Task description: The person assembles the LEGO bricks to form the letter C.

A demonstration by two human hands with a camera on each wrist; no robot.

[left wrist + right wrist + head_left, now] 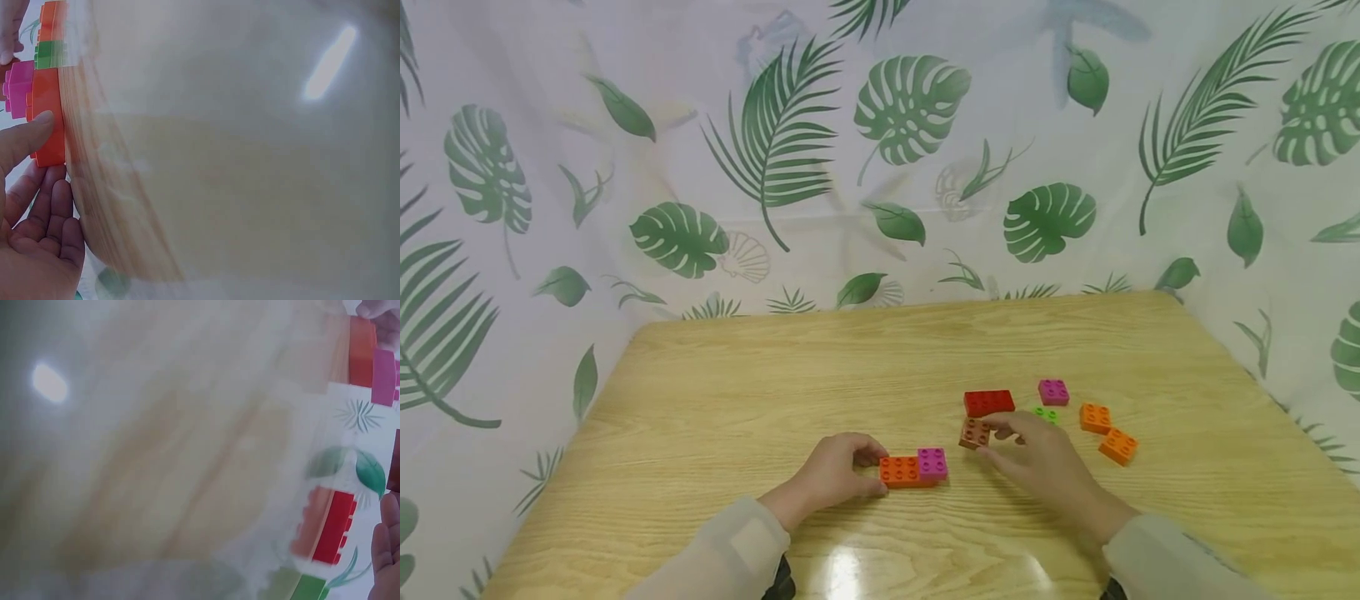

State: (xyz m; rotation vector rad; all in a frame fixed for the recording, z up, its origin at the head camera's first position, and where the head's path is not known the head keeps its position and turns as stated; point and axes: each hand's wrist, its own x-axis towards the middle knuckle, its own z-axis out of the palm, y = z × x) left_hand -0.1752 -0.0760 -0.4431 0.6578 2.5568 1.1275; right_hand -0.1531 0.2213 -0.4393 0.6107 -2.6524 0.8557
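Observation:
My left hand (831,473) pinches the left end of a long orange toy brick (898,473) between thumb and fingers, low over the table. A magenta square brick (932,463) is stacked on the orange one's right end. In the left wrist view the thumb presses one long side of the orange brick (49,140), and the magenta brick (21,89) juts from its studded face. To the right, my right hand (1047,462) grips a brown square brick (975,434) by its right side, studs up. Only an edge of the brown brick (394,462) enters the right wrist view.
Just behind the brown brick lies a long red brick (988,403). A green brick (1047,413), partly hidden by the right hand, a second magenta brick (1054,392) and two orange square bricks (1118,447) lie farther right. A leaf-patterned cloth (820,267) hangs behind the wooden table (737,383).

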